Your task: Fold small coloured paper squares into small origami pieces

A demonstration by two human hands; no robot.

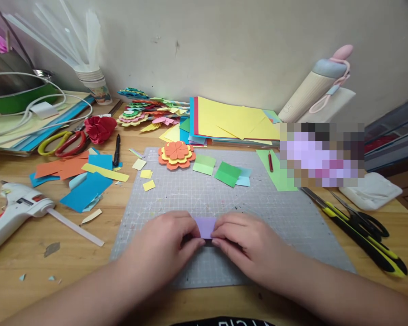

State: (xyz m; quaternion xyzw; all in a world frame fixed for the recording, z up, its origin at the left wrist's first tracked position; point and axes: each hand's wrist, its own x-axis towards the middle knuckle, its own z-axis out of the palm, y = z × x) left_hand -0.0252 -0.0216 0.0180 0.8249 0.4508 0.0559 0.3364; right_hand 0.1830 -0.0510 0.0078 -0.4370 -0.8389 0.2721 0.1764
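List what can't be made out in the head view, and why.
Head view: both ends of the purple rectangular paper, hidden by the left hand and right hand.
Head view: handle end of the white plastic glue gun, cut off by the left edge.
Head view: whatever the lavender pixelated patch masks.
Head view: white lettering on the black fabric, cut by the bottom edge.

Purple paper (206, 227) (between both hands (172, 232))
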